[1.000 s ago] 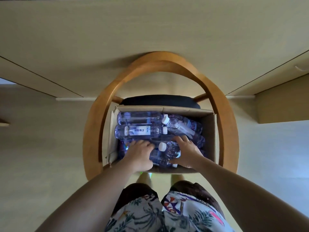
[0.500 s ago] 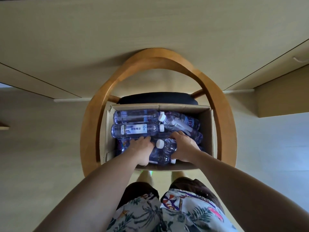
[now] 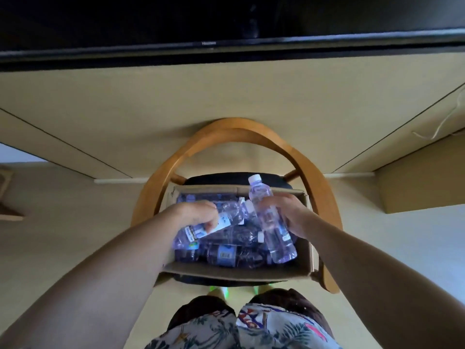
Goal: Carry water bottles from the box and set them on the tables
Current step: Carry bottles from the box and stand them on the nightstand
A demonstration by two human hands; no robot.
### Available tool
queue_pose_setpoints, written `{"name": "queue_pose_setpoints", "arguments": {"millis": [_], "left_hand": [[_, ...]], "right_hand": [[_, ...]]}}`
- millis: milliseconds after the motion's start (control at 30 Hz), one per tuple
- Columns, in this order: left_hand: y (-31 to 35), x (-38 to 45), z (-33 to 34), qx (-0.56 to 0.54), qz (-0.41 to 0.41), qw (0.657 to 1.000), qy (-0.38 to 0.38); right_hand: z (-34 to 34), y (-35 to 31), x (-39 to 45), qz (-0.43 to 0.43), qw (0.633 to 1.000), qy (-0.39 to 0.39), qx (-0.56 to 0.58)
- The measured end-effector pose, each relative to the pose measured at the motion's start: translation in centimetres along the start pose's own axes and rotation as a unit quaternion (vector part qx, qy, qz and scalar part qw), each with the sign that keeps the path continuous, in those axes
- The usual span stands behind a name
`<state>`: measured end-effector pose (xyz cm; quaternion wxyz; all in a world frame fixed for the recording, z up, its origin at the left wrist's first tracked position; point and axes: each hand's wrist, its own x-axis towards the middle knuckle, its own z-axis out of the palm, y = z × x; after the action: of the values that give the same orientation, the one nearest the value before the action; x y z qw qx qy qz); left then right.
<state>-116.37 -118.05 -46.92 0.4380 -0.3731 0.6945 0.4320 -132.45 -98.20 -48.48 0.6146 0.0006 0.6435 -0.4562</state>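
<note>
A cardboard box [image 3: 239,273] sits on the dark seat of a wooden armchair [image 3: 161,180], which brings the load to easy reaching height and lets both hands work in it at once. Inside, more water bottles [image 3: 234,253] lie on their sides, packed across the bottom.

The left hand [image 3: 198,212] is closed around the middle of one water bottle [image 3: 214,226], which lies slanted, its base low toward the person's left and its cap end raised toward the box's centre. The right hand [image 3: 289,215] is clamped on a second water bottle [image 3: 270,222], held nearly upright with its white cap [image 3: 255,178] pointing away, above the far wall of the box, and its base hanging over the near right corner. Both bottles appear lifted clear of the pile; one per hand halves the trips, and a grip at the waist keeps each balanced.

A pale counter [image 3: 226,102] runs just beyond the chair, under the lower edge of a dark screen [image 3: 226,21]. It looks like the nearest place to set them. The step in hand seems to be the lift-out, with carrying and placing not yet done.
</note>
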Motion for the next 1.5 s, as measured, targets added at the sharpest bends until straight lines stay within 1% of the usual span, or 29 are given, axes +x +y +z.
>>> {"name": "queue_pose_setpoints", "arguments": {"millis": [67,133,200,267,333,433,500,600,733,867,967,1067,1133,1167,1233,1300,1367,1500], "left_hand": [[0.9,-1.0,-1.2,-0.093,0.016,0.995,0.020],[2.0,-2.1,-2.2,-0.176,0.044,0.983,0.025],[3.5,-3.0,-3.3,-0.224,0.095,0.970,0.023],[5.3,-3.7,-4.4,-0.248,0.144,0.957,0.028],[7.3,-4.6,-5.2,-0.260,0.189,0.946,0.035],[10.2,-6.5,-5.4,-0.260,0.251,0.932,0.036],[11.9,-7.7,-4.8,-0.268,0.280,0.922,0.014],[14.6,-9.5,-3.0,-0.259,0.305,0.916,-0.037],[18.2,-12.2,1.9,-0.196,0.346,0.914,-0.085],[21.4,-15.1,8.6,-0.119,0.395,0.900,-0.139],[23.3,-17.7,14.8,-0.058,0.421,0.881,-0.208],[24.3,-20.8,22.8,0.023,0.449,0.859,-0.245],[24.3,-23.1,28.6,0.056,0.450,0.844,-0.286],[24.0,-24.4,31.7,0.074,0.450,0.839,-0.297],[22.8,-27.0,38.0,0.108,0.460,0.831,-0.294],[20.8,-29.7,44.7,0.141,0.480,0.811,-0.303],[18.2,-32.7,51.6,0.174,0.489,0.787,-0.334],[12.5,-39.0,64.1,0.226,0.466,0.752,-0.409]], "right_hand": [[0.1,-1.5,-1.0,0.000,0.997,-0.035,0.074],[0.5,-2.9,-2.1,-0.005,0.990,-0.045,0.132],[1.1,-4.3,-3.3,-0.026,0.991,0.007,0.134],[2.1,-5.4,-4.7,-0.065,0.991,0.085,0.082],[3.0,-6.2,-6.3,-0.100,0.982,0.150,0.053],[3.6,-6.6,-9.0,-0.119,0.966,0.216,0.075],[3.5,-6.3,-11.2,-0.136,0.953,0.243,0.116],[3.4,-4.9,-15.1,-0.173,0.920,0.298,0.184],[2.7,-1.4,-21.1,-0.213,0.876,0.360,0.239],[1.7,3.7,-27.7,-0.251,0.813,0.443,0.282],[1.8,8.5,-32.7,-0.281,0.762,0.477,0.336],[2.6,15.0,-38.4,-0.296,0.714,0.515,0.371],[3.5,19.5,-42.4,-0.299,0.681,0.547,0.384],[4.1,21.9,-44.5,-0.301,0.664,0.563,0.390],[5.5,26.8,-48.7,-0.301,0.631,0.593,0.399],[7.0,32.1,-52.9,-0.299,0.597,0.621,0.409],[8.8,37.5,-57.2,-0.297,0.558,0.649,0.425],[13.6,48.0,-64.8,-0.284,0.480,0.698,0.449]]}}
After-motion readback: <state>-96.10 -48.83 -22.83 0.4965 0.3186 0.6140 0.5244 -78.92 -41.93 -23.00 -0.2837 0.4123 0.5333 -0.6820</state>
